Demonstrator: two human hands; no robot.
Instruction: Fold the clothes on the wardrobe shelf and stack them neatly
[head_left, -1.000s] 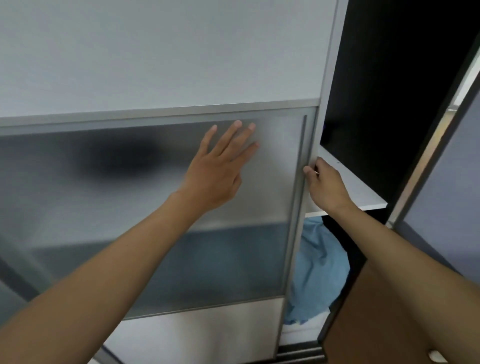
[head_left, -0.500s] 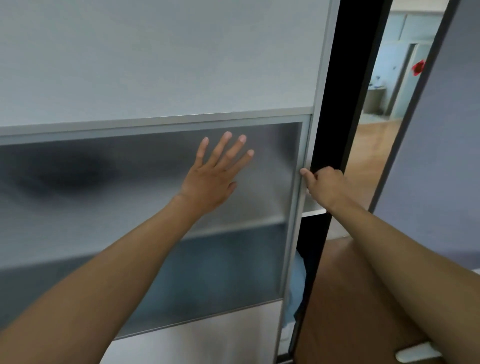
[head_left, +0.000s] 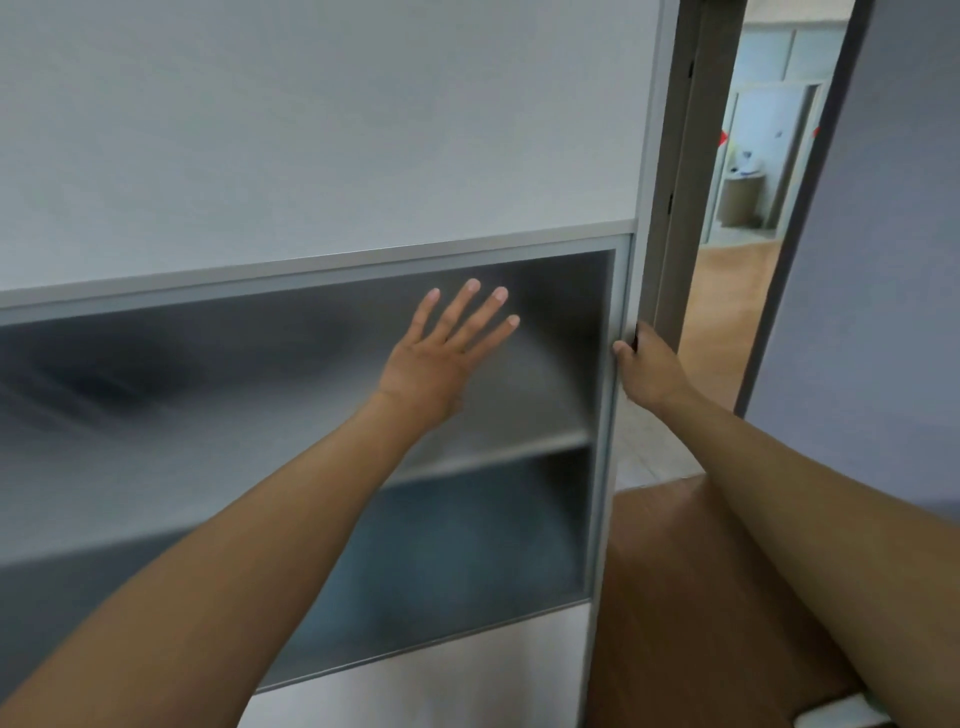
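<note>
Clasping door edge (head_left: 605, 467), right grip (head_left: 649, 371) above blurred clothes (head_left: 467, 561)

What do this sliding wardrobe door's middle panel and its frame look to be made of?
The middle panel is probably frosted glass or acrylic with a matte finish: a shelf and blue shapes show through it only as blurs. The frame looks like satin-finished aluminium: thin, even, pale grey strips with a soft sheen.
</note>
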